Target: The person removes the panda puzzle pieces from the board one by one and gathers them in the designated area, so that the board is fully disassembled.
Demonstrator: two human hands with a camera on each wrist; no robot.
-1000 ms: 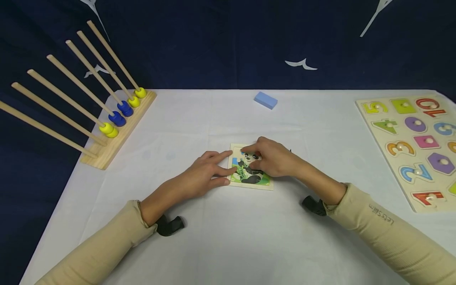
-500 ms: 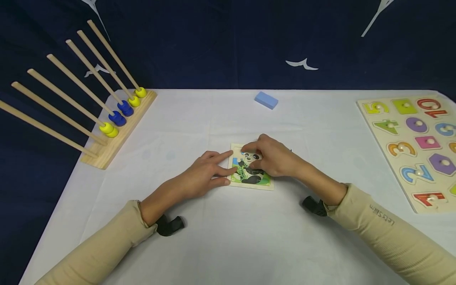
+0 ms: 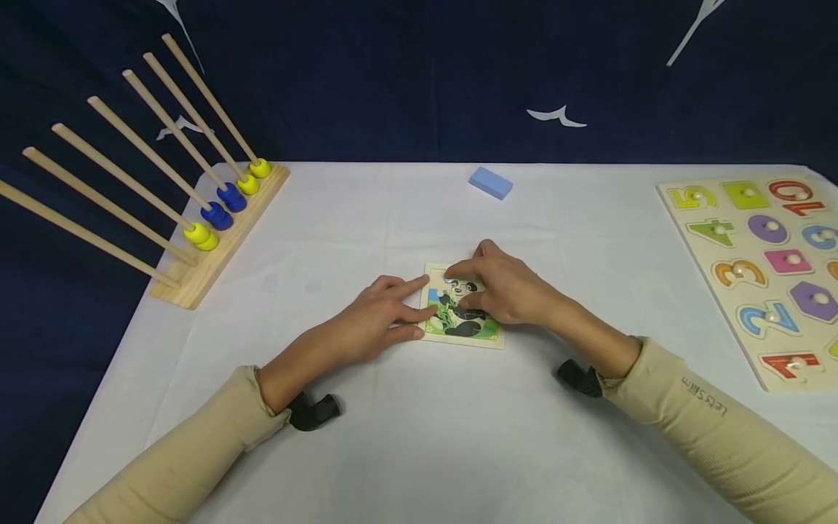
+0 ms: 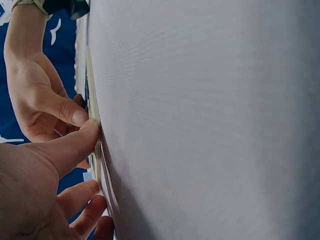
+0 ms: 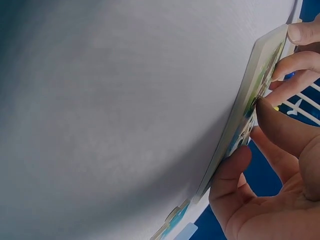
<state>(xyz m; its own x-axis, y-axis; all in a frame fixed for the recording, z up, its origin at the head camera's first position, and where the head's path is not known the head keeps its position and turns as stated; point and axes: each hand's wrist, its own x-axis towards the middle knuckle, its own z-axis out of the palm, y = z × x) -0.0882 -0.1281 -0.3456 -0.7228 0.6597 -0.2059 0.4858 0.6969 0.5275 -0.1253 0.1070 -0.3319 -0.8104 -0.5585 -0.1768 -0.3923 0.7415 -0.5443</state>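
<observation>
A small square panda jigsaw puzzle [image 3: 461,329] lies flat in its pale wooden frame near the middle of the table. From the left, my left hand [image 3: 369,324] rests its spread, fairly straight fingertips on the frame's left edge. My right hand [image 3: 513,287] reaches over the top right, its bent index finger and thumb on either side of the panda-head puzzle piece [image 3: 460,288]. In the right wrist view, the thumb [image 5: 285,122] touches the picture while another finger meets the board's edge. The right hand hides the puzzle's upper right corner.
A wooden peg abacus [image 3: 219,247] with yellow and blue beads stands at the left. A blue block [image 3: 491,183] lies at the back, and a number-and-shape board [image 3: 727,251] at the right. Another flat piece [image 5: 172,220] lies beyond the right hand in the right wrist view.
The right hand's knuckles have risen slightly over the puzzle. The left hand keeps its place on the frame. The whole head view has shifted a little.
</observation>
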